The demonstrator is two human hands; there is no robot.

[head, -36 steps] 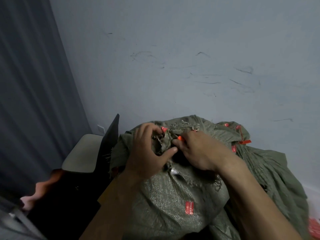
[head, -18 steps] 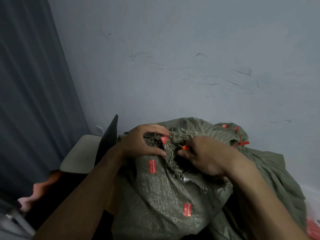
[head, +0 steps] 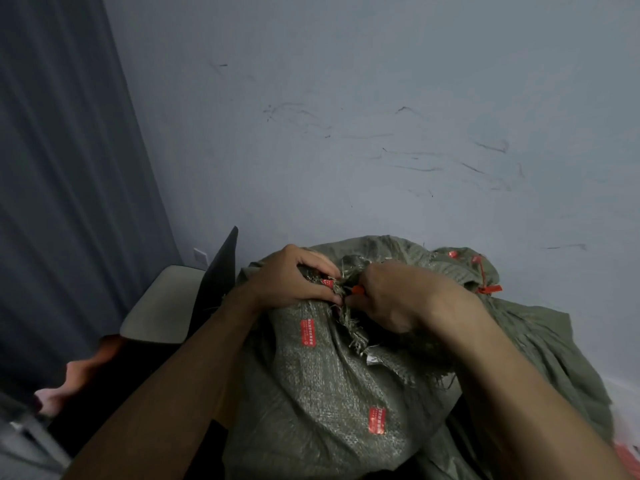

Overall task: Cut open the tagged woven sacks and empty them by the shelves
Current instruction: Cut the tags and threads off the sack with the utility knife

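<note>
Head view: a grey-green woven sack (head: 329,375) stands full in the lower middle of the frame, close before a scuffed pale wall (head: 346,133). Its gathered, frayed neck is at the top, directly under both hands. The left hand (head: 291,282) lies over the left side of the neck. Its fingers (head: 322,268) are curled down and grip the bunched fabric, with the thumb pressed against the cloth below. A small red tag (head: 327,283) shows between finger and thumb. The right hand (head: 398,296) meets it from the right, knuckles up. Its fingers are curled tight and pinch a small orange piece (head: 358,289) against the frayed edge; what that piece is cannot be told. The two hands almost touch at the neck. Two red printed labels are fixed to the sack's front: one (head: 308,332) just below the left hand, another (head: 376,420) lower down. A second sack (head: 540,341) of the same weave slumps behind and to the right, touching the first. A red tie (head: 488,289) hangs at its bunched top. To the left, a dark upright panel (head: 218,271) stands beside the first sack, with a pale padded seat (head: 162,306) next to it. A dark grey curtain (head: 69,168) hangs along the left edge.
</note>
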